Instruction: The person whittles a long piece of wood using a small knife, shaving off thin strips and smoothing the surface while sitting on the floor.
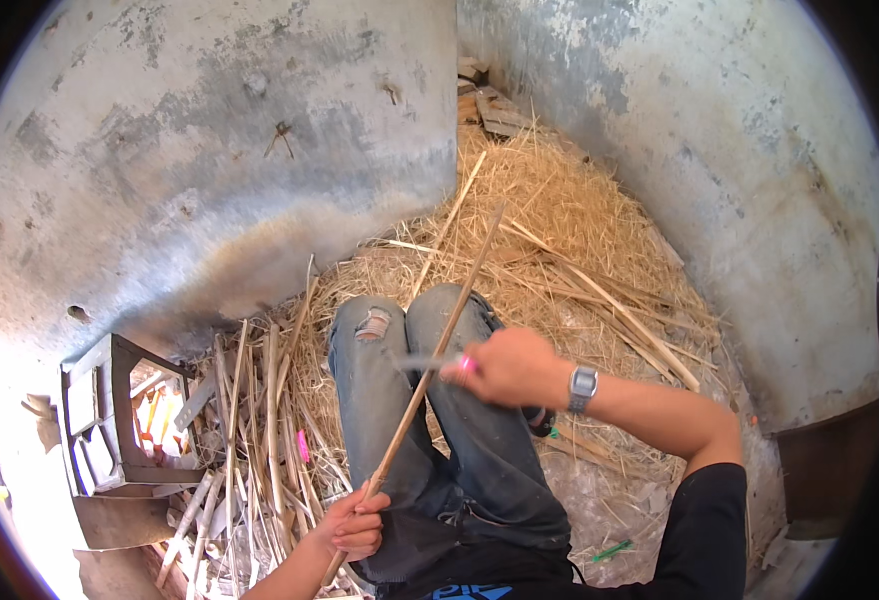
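My left hand [357, 522] is closed around the lower part of a long thin bamboo stick [415, 405], which slants up and away across my thighs. Over my right thigh, my right hand [510, 368] grips the pink handle of a knife [420, 362]. The blade is blurred and crosses the stick near its middle; whether it touches cannot be made out. A grey watch sits on my right wrist. My knees in worn jeans [368, 350] lie beneath the stick.
Many cut sticks [275, 400] lie in a heap to my left, beside a wooden frame box [115, 420]. A pile of pale shavings [560, 200] spreads ahead between two stained walls [210, 120]. A green object [612, 550] lies on the floor at right.
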Tool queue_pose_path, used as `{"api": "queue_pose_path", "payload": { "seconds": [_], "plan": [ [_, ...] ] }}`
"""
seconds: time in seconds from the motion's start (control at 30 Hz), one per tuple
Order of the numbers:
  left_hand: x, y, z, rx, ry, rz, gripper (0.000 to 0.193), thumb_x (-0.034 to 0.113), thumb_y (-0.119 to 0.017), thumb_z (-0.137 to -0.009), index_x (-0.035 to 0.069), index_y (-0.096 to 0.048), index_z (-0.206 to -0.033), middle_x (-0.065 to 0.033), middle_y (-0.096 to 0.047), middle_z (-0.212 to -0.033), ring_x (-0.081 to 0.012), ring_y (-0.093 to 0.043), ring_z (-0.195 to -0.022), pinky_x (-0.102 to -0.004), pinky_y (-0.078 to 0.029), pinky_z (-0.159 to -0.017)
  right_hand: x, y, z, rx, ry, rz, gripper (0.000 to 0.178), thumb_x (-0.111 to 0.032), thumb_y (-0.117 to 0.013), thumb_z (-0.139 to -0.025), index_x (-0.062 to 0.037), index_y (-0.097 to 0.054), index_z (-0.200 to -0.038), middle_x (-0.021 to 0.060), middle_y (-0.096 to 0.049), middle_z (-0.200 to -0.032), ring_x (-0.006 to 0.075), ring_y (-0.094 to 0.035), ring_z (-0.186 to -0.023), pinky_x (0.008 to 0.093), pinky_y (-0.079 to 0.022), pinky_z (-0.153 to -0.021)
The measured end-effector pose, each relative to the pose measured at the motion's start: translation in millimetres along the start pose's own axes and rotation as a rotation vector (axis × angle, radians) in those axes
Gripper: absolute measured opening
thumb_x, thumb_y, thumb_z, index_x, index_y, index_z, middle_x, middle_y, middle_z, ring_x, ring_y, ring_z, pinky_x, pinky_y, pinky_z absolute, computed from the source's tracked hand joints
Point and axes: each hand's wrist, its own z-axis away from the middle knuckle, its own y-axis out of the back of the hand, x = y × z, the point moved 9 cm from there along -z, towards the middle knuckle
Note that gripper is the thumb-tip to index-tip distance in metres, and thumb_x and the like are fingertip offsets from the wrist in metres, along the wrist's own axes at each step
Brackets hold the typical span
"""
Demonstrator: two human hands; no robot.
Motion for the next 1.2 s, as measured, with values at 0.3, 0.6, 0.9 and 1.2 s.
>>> {"api": "queue_pose_path", "payload": {
  "seconds": [0.3,0.6,0.9,1.2],
  "plan": [
    [-8,38,66,0.089,0.073,-0.080,0.045,0.046,-0.033,-0.114,0.014,-0.040,-0.083,0.0042,-0.037,-0.046,-0.0084,-0.040,-0.035,-0.0242,-0.025,-0.034,292,97,-9,0.520,-0.660,0.060,0.066,-0.055,-0.044,-0.107,-0.0047,-0.064,-0.069,0.0140,-0.061,-0.061,0.0297,-0.061,-0.055,0.0463,-0.043,-0.052],
    [5,41,56,0.226,0.011,-0.203,0.047,0.046,-0.032,-0.114,0.012,-0.040,-0.083,0.0029,-0.034,-0.047,-0.0094,-0.036,-0.037,-0.0242,-0.027,-0.036,141,77,-27,0.525,-0.277,-0.169,0.070,-0.055,-0.045,-0.106,-0.0023,-0.062,-0.063,0.0175,-0.054,-0.051,0.0355,-0.053,-0.048,0.0508,-0.042,-0.054],
    [31,42,47,0.500,-0.026,-0.624,0.048,0.047,-0.034,-0.114,0.010,-0.043,-0.084,0.0006,-0.033,-0.048,-0.0127,-0.033,-0.037,-0.0263,-0.026,-0.037,16,-9,1,0.079,-0.007,-0.022,0.064,-0.063,-0.048,-0.101,-0.0071,-0.072,-0.080,0.0206,-0.067,-0.067,0.0412,-0.069,-0.065,0.0510,-0.055,-0.061],
    [30,37,45,0.447,-0.025,-0.680,0.048,0.046,-0.034,-0.114,0.010,-0.041,-0.082,0.0011,-0.033,-0.049,-0.0120,-0.032,-0.038,-0.0265,-0.025,-0.038,140,63,-44,0.592,-0.202,0.052,0.064,-0.059,-0.044,-0.105,-0.0095,-0.071,-0.074,0.0122,-0.057,-0.051,0.0319,-0.060,-0.047,0.0433,-0.043,-0.043]
  ]
}}
